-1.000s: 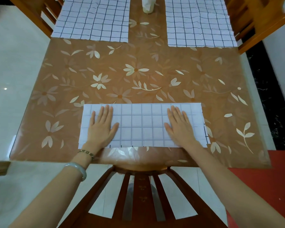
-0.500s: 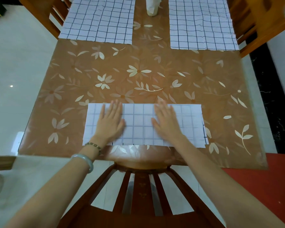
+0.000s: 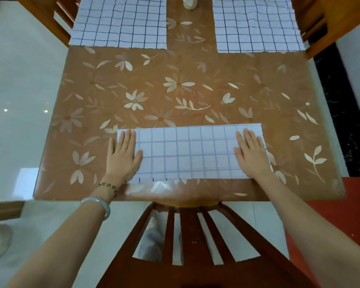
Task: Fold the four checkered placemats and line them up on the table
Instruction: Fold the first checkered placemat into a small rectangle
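Left grip (image 3: 123, 157), right grip (image 3: 253, 157) atop placemat (image 3: 187, 152).

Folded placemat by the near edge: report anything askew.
The folded placemat is slightly misaligned: its lower layer peeks out along the near edge and right side, showing dark grid ticks.

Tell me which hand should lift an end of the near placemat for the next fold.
Left, probably. The left hand overlaps the placemat at its short left edge, its little finger on the table, so it can pinch that edge. The right hand lies flat inside the right end, suited to pinning.
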